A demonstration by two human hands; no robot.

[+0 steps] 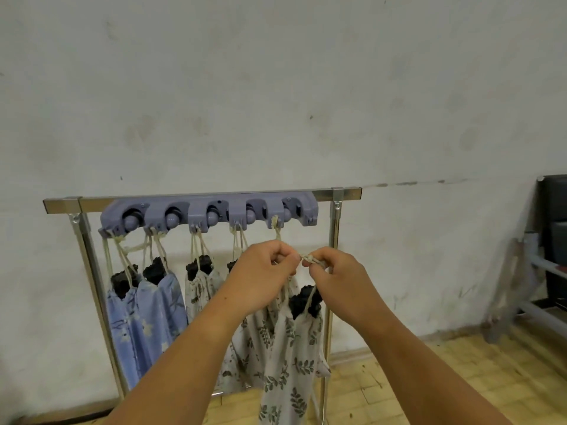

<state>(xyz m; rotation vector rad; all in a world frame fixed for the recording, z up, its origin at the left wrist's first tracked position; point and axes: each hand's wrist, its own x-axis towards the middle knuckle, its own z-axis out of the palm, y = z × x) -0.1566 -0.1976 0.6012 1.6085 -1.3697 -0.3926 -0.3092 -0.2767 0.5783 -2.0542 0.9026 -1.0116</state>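
- Plainly, the left hand (260, 274) and right hand (337, 280) each pinch the cord (308, 258) of the leafy bag (291, 363), which hangs below the rack's (214, 208) last hook (274, 221).
- A slipped pinch could undo the knot, or tugging could lift the cord off and drop the bag.
- Other bags (144, 320) crowd the left side, and the post (335, 231) stands close on the right.

Steel rack (64, 205) stands on wood floor (445, 378). Purple hook rail (239, 207) sits on the top bar, running to the right post. Hanging off its hooks: two blue bags (147, 317) at the left end, leaf-print bags (199, 289) mid, right-end bag (291, 363) on the last hook.
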